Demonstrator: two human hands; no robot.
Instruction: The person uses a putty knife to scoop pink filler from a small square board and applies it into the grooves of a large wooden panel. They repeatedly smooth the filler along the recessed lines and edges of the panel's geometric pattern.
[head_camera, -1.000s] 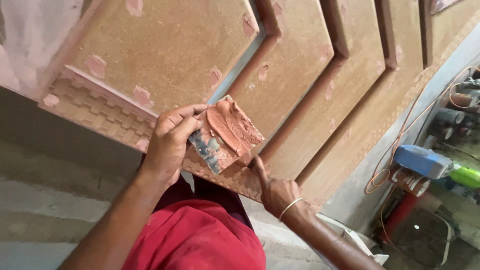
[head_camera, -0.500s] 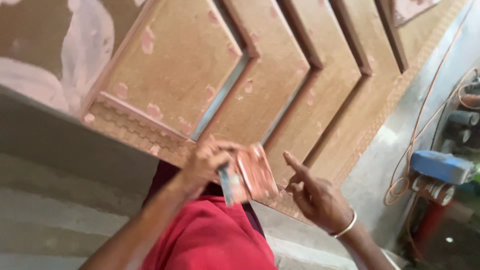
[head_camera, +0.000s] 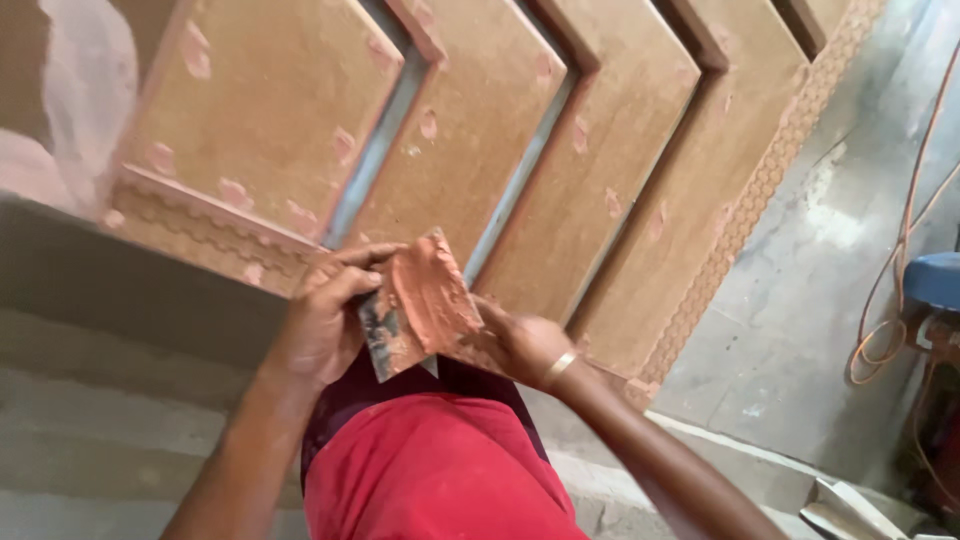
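Note:
My left hand (head_camera: 325, 320) grips a small flat square plate (head_camera: 420, 305) smeared with reddish-brown putty, held tilted in front of me. My right hand (head_camera: 520, 340), with a bangle on the wrist, is tucked against the plate's right edge, its fingertips hidden behind it; whether it holds anything I cannot tell. Just beyond both hands lies a large brown wooden door panel (head_camera: 470, 130) with raised chevron mouldings, a honeycomb-patterned border (head_camera: 760, 180) and several pinkish putty patches.
A grey concrete floor (head_camera: 830, 250) lies to the right, with an orange cable (head_camera: 900, 270) looping across it and a blue tool (head_camera: 935, 280) at the right edge. A metal scoop-like object (head_camera: 845, 510) sits at the bottom right. My red garment (head_camera: 430, 470) fills the lower middle.
My right hand, pointing with a finger apart from the plate half a second ago, has come in against the plate's right edge. The view has shifted left along the panel.

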